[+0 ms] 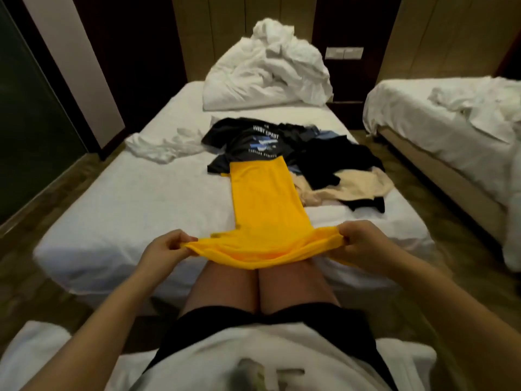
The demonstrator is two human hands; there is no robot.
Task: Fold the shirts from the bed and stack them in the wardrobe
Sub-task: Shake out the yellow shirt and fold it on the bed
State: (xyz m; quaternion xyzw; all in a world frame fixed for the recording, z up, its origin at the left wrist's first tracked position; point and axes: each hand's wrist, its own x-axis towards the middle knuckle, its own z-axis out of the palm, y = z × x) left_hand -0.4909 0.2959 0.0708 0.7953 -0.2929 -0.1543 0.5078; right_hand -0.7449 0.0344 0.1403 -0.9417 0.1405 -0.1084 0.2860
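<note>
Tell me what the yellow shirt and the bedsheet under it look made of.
The yellow shirt: thin, smooth knit, possibly polyester jersey; it drapes limply and sags at the held edge. The bedsheet: matte white woven cloth, probably cotton; soft creases show.

Crumpled white duvet (267, 69) heaped at the far end against a dark wall panel (127, 38); switch plate (344, 53) on the wall just right of it; second bed (400, 114) at right, rumpled white sheets (473, 108) on top; wood floor (414, 187) beside it; dark glass door (28, 136) at left
</note>
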